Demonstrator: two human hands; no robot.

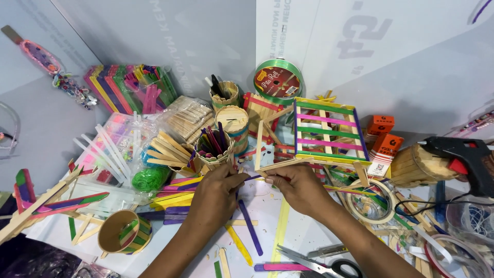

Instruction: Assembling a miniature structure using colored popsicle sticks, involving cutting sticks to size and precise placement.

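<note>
Near the table's middle, the left hand (215,186) and right hand (297,188) each pinched, fingers closed, an end of a craft-stick frame (328,133) with green and pink rungs. Two small orange boxes (383,135) sat just right of the frame, a green ribbon roll (278,79) with a red-and-yellow label stood against the back wall, and clear bags of plain sticks (186,118) lay left of it.

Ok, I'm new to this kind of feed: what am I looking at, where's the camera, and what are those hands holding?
There is no machine here. One camera worn on a person's head looks down at their bare hands over a cluttered craft table. The left hand and right hand pinch the lower edge of a craft-stick frame with green and pink slats. Around them lie loose coloured sticks, a stick-clad cup of sticks, a green ribbon spool, scissors and a black glue gun.
</note>
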